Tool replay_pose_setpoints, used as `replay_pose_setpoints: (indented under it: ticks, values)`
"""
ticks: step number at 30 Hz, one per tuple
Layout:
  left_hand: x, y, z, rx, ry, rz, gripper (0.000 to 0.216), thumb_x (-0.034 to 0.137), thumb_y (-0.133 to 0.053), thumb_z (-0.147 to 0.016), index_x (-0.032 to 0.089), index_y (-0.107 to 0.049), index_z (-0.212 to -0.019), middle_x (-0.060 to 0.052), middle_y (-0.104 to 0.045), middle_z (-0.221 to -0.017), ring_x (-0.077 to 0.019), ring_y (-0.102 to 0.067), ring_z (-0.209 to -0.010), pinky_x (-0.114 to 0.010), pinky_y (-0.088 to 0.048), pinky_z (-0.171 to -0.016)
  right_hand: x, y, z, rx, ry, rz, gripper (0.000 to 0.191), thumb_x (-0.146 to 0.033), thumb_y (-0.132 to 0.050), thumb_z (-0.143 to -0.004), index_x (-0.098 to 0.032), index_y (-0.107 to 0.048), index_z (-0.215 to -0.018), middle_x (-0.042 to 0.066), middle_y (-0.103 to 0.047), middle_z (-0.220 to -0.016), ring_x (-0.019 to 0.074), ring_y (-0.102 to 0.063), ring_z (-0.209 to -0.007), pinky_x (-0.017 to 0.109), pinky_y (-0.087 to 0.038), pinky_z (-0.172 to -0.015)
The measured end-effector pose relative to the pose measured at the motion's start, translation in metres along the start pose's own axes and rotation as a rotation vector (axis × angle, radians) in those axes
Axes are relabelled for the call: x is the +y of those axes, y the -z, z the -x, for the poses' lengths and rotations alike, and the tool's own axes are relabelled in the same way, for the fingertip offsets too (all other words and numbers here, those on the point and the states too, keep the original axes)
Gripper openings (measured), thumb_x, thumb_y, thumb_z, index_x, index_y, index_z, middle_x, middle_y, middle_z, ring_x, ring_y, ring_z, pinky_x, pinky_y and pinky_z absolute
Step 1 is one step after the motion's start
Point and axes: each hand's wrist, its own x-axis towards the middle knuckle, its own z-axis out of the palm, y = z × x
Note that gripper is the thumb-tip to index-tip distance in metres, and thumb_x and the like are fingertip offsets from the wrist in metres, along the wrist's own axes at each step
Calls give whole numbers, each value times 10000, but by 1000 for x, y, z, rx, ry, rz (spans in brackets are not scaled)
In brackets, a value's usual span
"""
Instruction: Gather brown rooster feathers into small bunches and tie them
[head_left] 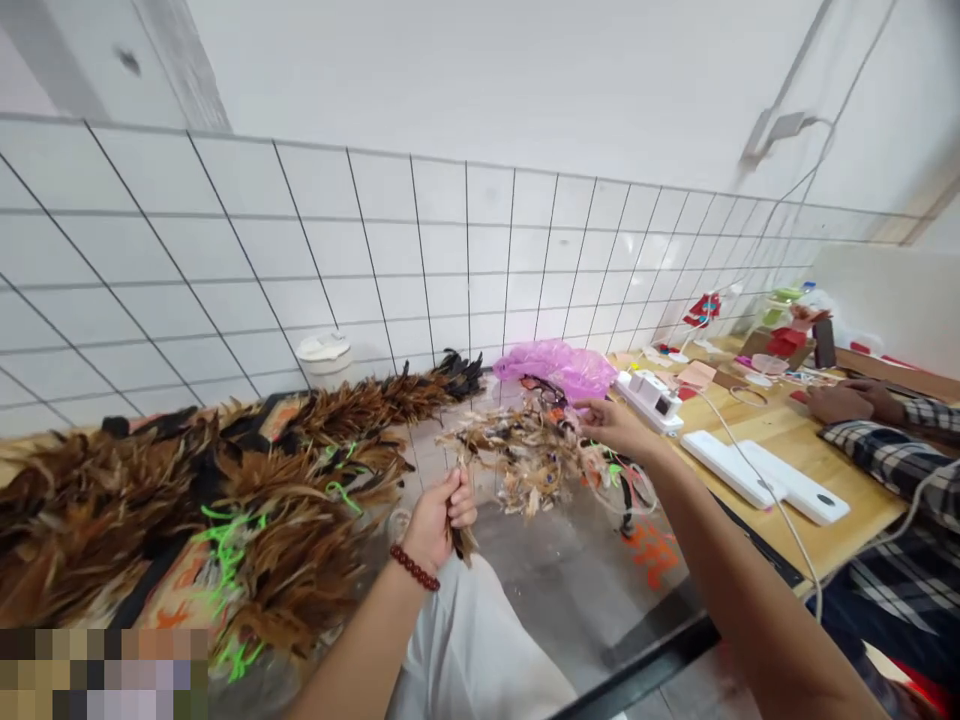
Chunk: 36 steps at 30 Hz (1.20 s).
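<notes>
My left hand [442, 510], with a beaded bracelet on its wrist, is closed around a small bunch of brown feathers [463, 543]. Their dark tips stick out below the fist. My right hand [615, 428] reaches over the right side of a loose pile of pale and brown feathers [529, 465]; its fingers are stretched out and apart, and I see nothing held in them. Just behind that hand lies a crumpled pink plastic bag [559, 368]. On the left, long brown feather trims [300, 530] with bright green ties [229, 545] cover the table.
A white lidded tub [325, 358] stands against the tiled wall. To the right are a white power strip [651, 400], white flat devices [765, 475] and a trailing cable [776, 490] on a wooden table [847, 440]. Another person's sleeve [877, 465] rests at its far right.
</notes>
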Motion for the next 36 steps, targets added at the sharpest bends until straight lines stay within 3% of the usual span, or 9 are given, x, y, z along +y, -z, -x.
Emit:
replay_pose_setpoints:
  ticks: [4, 8, 12, 15, 18, 24, 29, 33, 36]
  values:
    - [1, 0, -2, 17, -12, 11, 166, 175, -566, -873, 130, -480, -738, 78, -314, -525, -16, -272, -377, -125, -209, -356, 9, 25, 4, 343, -131, 234, 499, -260, -634, -751, -154, -560, -1234, 118, -645, -1039, 217, -626, -811, 352, -491, -741]
    - [1, -1, -2, 7, 7, 6, 153, 159, -562, -870, 121, -496, -737, 73, -324, -524, -14, -279, -378, -124, -213, -358, 6, -6, 12, 593, -65, 359, 564, -279, -578, -822, -170, -461, -1362, 209, -445, -1380, 249, -625, -871, 424, -475, -828]
    - [0, -2, -3, 14, 14, 19, 164, 163, -599, -848, 123, -497, -725, 73, -327, -520, -14, -278, -382, -121, -217, -357, -3, -73, 20, 421, 343, 317, 359, -146, -491, -843, -213, -614, -1174, 124, -577, -1231, 250, -564, -1065, 408, -432, -902]
    - [0, -3, -2, 7, 7, -1, 172, 172, -618, -836, 123, -503, -719, 73, -326, -520, -14, -274, -381, -123, -220, -357, -5, -99, 27, 249, 534, 359, 356, -15, -481, -737, -231, -696, -922, 71, -649, -1102, 234, -543, -1068, 405, -377, -907]
    - [0, -4, -1, 3, 13, -17, 176, 178, -622, -831, 122, -506, -711, 72, -324, -519, -14, -266, -379, -123, -212, -356, -4, -103, 32, 182, 573, 356, 365, 21, -482, -655, -228, -700, -809, 43, -689, -972, 217, -550, -1003, 398, -341, -897]
    - [-1, -4, -1, -26, 19, -34, 146, 176, -595, -845, 120, -522, -732, 67, -324, -533, -18, -275, -389, -125, -217, -369, 4, -99, 31, 22, 453, 437, 391, -8, -470, -698, -237, -720, -892, 31, -723, -998, 229, -569, -1017, 395, -322, -883]
    - [0, -4, -1, -28, 20, -36, 162, 179, -570, -861, 124, -508, -722, 67, -320, -528, -18, -251, -385, -124, -214, -362, 14, -95, 28, 109, 380, 451, 416, -22, -455, -737, -236, -729, -965, 43, -703, -1104, 230, -570, -1052, 389, -346, -900]
    - [0, -3, -1, -26, 13, -25, 160, 188, -587, -855, 126, -507, -731, 69, -325, -528, -18, -254, -386, -122, -221, -363, 2, -92, 32, 153, 503, 337, 378, -33, -460, -757, -241, -734, -915, 42, -719, -1009, 212, -583, -976, 377, -374, -873]
    - [-1, -2, -2, -32, 18, -8, 161, 188, -591, -856, 132, -501, -734, 70, -318, -530, -20, -260, -383, -124, -213, -361, -12, -95, 34, -29, 633, 267, 347, -30, -474, -757, -246, -734, -833, 22, -734, -923, 197, -593, -947, 371, -378, -885]
